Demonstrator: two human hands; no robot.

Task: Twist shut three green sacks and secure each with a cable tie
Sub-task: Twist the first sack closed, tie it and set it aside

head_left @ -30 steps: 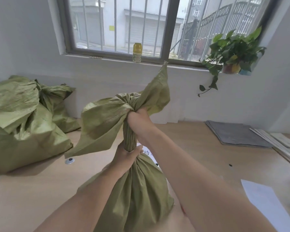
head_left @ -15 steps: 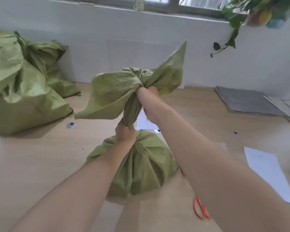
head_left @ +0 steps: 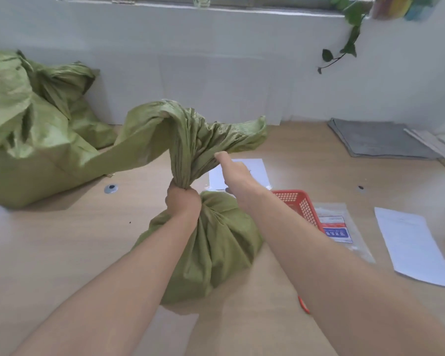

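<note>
Nearest, the green sack sits on the surface, soft, crinkly, probably light. The left grip is clenched round its twisted neck, the best spot to hold and tie. The right grip meets the floppy top; its underside is hidden, so whether it grasps I cannot tell. Other sacks lie far left.

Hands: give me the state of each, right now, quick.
Left hand: closed round the twisted neck of the green sack.
Right hand: against the sack's loose top; whether it grips cannot be told.
</note>
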